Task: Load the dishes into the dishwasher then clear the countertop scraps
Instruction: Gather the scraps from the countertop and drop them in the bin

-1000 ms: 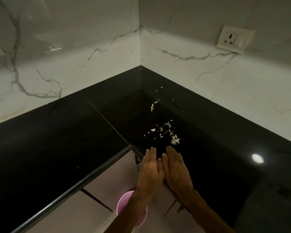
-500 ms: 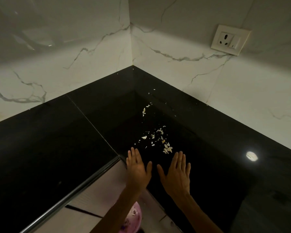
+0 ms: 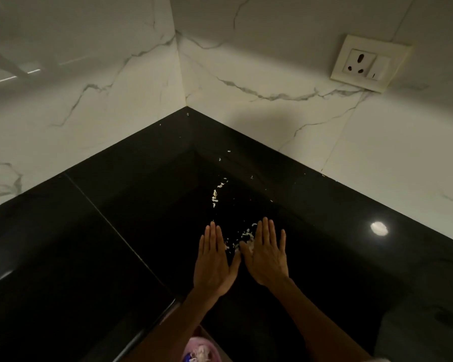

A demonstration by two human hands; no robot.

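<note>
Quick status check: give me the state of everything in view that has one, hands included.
left hand: flat, fingers straight, on the countertop
right hand: flat, fingers straight, beside the scraps
scraps: scattered, uncollected, between the hands and further back
countertop: not yet cleared
pink container: below the counter edge, holding scraps

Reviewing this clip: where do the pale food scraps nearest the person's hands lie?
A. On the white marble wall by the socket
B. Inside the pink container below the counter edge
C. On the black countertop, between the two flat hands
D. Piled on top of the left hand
C: the nearest scraps lie on the black countertop, between the flat left hand and right hand.
</note>
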